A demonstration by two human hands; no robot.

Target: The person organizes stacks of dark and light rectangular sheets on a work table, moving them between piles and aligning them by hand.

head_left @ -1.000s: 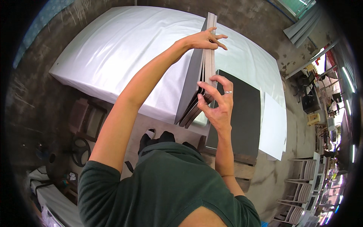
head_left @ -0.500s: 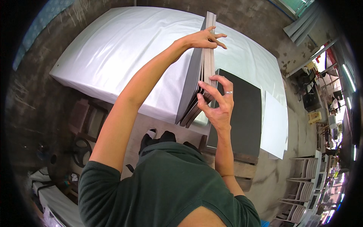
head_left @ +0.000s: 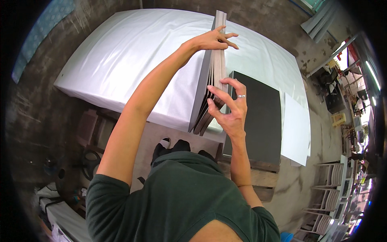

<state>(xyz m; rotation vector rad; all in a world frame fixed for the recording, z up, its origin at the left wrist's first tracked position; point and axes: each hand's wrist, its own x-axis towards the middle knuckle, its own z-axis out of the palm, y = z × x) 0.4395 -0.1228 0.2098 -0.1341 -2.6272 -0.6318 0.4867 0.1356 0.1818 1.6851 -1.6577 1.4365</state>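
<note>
A thick stack of thin boards (head_left: pixel 218 60), pale along the edges and dark grey on its left face, stands upright on a bed-like surface under a white cover (head_left: pixel 153 52). My left hand (head_left: pixel 210 40) lies across its upper edges near the far end and steadies it, several fingers spread out past the right side. At the near end, the boards fan slightly apart. There my right hand (head_left: pixel 233 109), with a ring on one finger, has thumb and fingertips bent onto the board edges. Right of the stack lies a flat black board (head_left: pixel 260 117).
White sheets (head_left: pixel 295 129) lie at the right, overhanging the edge. Wooden slats (head_left: pixel 258 179) show under the near right side. Stacked pale chairs (head_left: pixel 328 199) stand on the floor at the right. A concrete wall (head_left: pixel 169 5) closes the far side.
My view has shifted slightly, so the stack and both hands appear a little further left. Both hands keep nearly the same pose on the stack.
</note>
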